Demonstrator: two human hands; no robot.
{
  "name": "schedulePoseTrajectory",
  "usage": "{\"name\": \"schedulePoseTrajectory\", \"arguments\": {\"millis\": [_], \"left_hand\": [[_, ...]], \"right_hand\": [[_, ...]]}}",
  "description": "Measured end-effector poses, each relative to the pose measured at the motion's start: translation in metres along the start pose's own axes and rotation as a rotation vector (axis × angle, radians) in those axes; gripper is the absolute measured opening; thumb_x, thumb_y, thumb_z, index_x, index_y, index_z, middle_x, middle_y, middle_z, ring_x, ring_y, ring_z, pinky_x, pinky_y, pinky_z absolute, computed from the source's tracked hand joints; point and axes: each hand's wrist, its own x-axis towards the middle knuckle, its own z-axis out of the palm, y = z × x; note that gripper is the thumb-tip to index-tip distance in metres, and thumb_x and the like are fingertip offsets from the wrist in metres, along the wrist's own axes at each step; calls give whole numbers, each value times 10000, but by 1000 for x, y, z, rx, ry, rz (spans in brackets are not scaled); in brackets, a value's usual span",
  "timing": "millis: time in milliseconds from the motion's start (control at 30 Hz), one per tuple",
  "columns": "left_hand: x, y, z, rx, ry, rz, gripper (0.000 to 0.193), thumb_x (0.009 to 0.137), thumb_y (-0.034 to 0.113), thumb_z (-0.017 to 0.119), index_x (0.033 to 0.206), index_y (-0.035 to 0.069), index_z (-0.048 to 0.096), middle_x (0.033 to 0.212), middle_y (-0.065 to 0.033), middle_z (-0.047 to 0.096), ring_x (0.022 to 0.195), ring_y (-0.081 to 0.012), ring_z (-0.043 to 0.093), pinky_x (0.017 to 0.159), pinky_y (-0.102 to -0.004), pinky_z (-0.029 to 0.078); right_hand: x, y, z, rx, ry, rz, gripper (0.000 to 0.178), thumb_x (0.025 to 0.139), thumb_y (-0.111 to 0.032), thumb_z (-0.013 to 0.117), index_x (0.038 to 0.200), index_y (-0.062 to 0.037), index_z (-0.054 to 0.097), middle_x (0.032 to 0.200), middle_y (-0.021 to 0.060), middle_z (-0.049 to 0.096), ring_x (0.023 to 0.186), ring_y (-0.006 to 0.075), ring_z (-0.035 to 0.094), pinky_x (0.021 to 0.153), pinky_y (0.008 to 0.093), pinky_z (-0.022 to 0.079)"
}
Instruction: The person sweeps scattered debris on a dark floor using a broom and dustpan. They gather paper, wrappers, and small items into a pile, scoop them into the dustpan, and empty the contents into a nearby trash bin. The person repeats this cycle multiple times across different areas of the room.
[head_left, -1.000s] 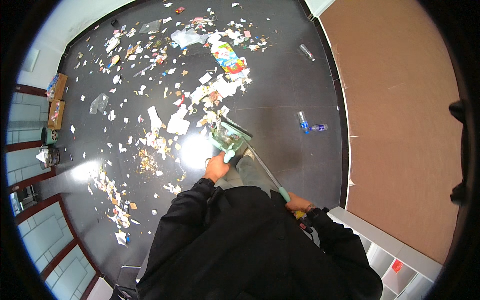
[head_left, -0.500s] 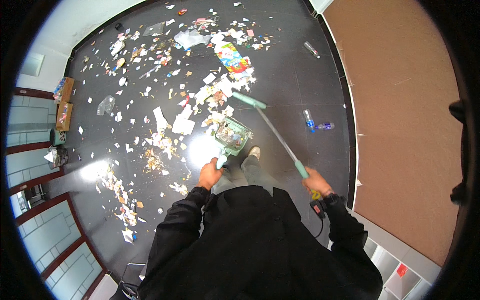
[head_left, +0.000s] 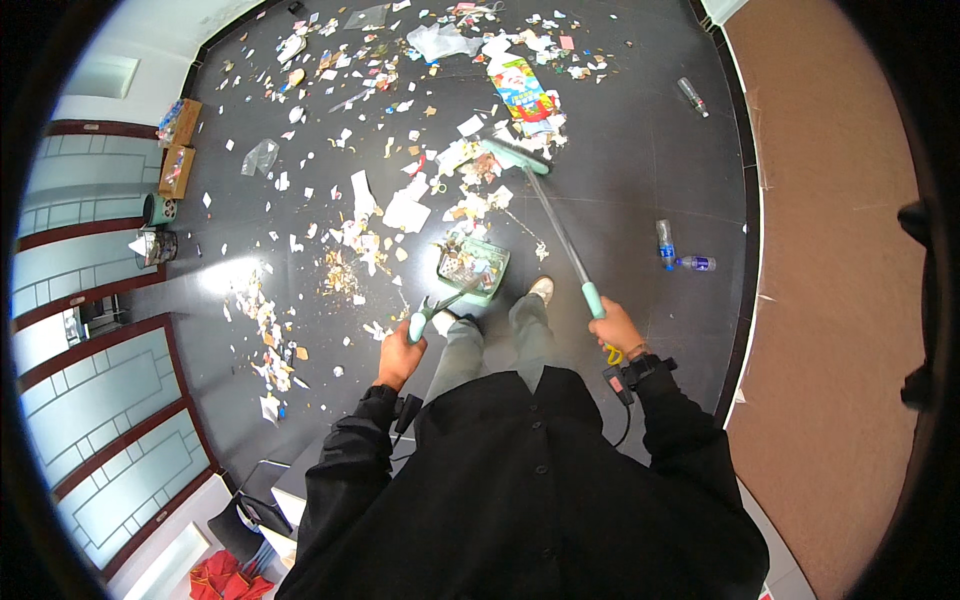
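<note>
My left hand (head_left: 402, 358) is closed around the pale green handle of a dustpan (head_left: 497, 287). The pan is low over the floor in front of my feet, with scraps and crumbs inside. My right hand (head_left: 620, 328) grips the green upper grip of a broom (head_left: 560, 230) with a grey pole. Its green head (head_left: 517, 155) rests among scattered litter (head_left: 470, 205), just below a bright snack bag (head_left: 520, 88). A white paper sheet (head_left: 406, 213) lies left of the broom head.
Paper bits and food crumbs cover much of the dark tiled floor. Two plastic bottles (head_left: 666, 245) lie at the right, another bottle (head_left: 692, 97) farther off. A wire bin (head_left: 156, 250) and cardboard boxes (head_left: 177, 172) stand at the left wall. A brown panel (head_left: 830, 300) bounds the right.
The view has swung left, so the floor things sit farther right. The broom head has moved left and away, across the litter. The dustpan has shifted left and turned relative to my left hand.
</note>
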Motion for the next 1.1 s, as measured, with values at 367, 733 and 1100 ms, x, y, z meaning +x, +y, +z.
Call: {"name": "schedulePoseTrajectory", "arguments": {"millis": [367, 733, 1100], "left_hand": [[-7, -79, -26, -12, 33, 87, 297, 726, 186, 637, 956, 15, 560, 788, -258, 617, 808, -452, 585, 716, -499, 466], [-19, -149, -29, -152, -97, 167, 370, 716, 185, 651, 1023, -4, 565, 930, -279, 617, 908, -441, 582, 790, -467, 471], [-31, -201, -14, -222, -153, 219, 320, 736, 166, 639, 1007, 11, 566, 894, -264, 630, 888, -436, 594, 764, -469, 477]], "right_hand": [[-25, 51, 136, -338, -56, 75, 433, 771, -86, 541, 1157, 2, 368, 659, 178, 603, 509, 275, 624, 457, 392, 489], [-103, 73, 244, -524, -128, 168, 455, 774, -125, 557, 1167, 23, 384, 862, 222, 638, 710, 309, 661, 618, 425, 510], [-185, 75, 283, -541, -239, 271, 547, 776, -89, 545, 1281, 11, 360, 877, 193, 614, 649, 263, 635, 543, 406, 497]]}}
